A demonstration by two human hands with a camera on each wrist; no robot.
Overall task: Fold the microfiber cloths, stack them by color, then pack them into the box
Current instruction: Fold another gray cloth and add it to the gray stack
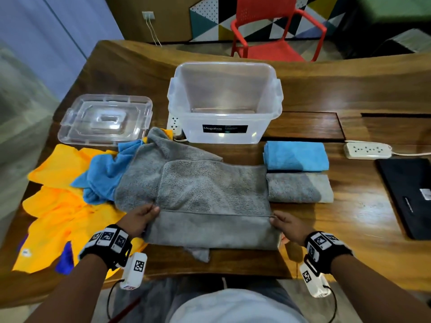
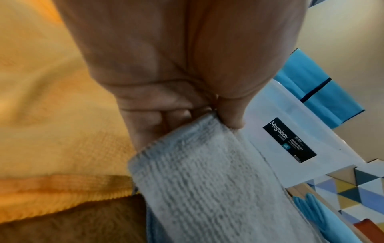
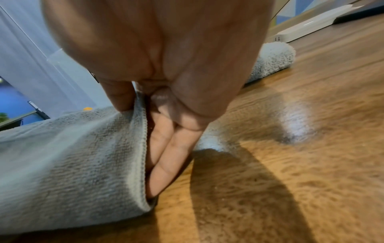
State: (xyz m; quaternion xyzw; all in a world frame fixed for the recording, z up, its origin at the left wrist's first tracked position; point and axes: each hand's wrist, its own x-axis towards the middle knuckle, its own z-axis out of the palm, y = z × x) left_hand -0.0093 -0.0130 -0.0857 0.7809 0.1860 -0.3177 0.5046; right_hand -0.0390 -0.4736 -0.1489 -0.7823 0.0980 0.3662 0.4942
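A large grey cloth (image 1: 210, 194) lies spread on the wooden table (image 1: 349, 217) in front of me, its near edge lifted into a fold. My left hand (image 1: 149, 213) pinches that edge at the left corner, thumb on top of the grey cloth (image 2: 197, 164). At the right corner my right hand (image 1: 277, 219) pinches the same edge, thumb above and fingers under the grey cloth (image 3: 72, 156). A folded blue cloth (image 1: 296, 156) and a folded grey cloth (image 1: 299, 187) lie to the right. The clear box (image 1: 225, 103) stands open behind them.
Loose yellow cloths (image 1: 56, 201) and a crumpled blue cloth (image 1: 105, 171) lie at the left. The box's clear lid (image 1: 105, 118) rests at back left. A white power strip (image 1: 367, 150) and a black flat device (image 1: 410, 194) sit at the right. A red chair (image 1: 277, 31) stands behind the table.
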